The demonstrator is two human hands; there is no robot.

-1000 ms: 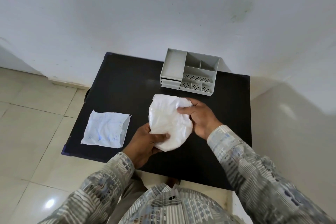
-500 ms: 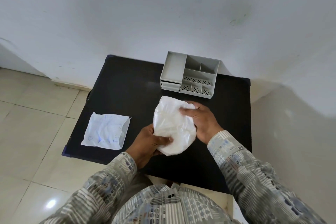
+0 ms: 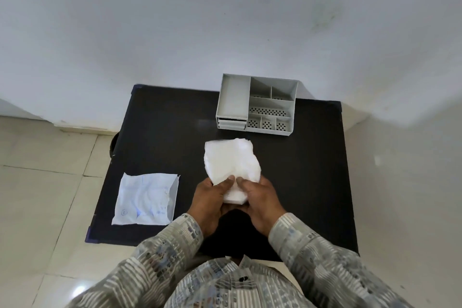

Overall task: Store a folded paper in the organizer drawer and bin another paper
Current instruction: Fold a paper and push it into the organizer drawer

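Note:
A crumpled white paper [image 3: 231, 160] is held above the middle of the black table [image 3: 162, 132]. My left hand [image 3: 211, 197] and my right hand [image 3: 260, 197] both grip its near end, thumbs almost touching. A second white paper [image 3: 145, 199] with faint blue print lies flat near the table's front left corner, one edge folded up. The grey organizer [image 3: 257, 105] stands at the back of the table, its small drawers [image 3: 231, 124] shut at its lower left front.
A white wall rises right behind the table. Tiled floor lies to the left and right of it. A dark round object [image 3: 113, 147] peeks out beside the table's left edge.
My right hand has slid from the paper's far right side down to its near end, beside my left hand. The paper now stands up away from me.

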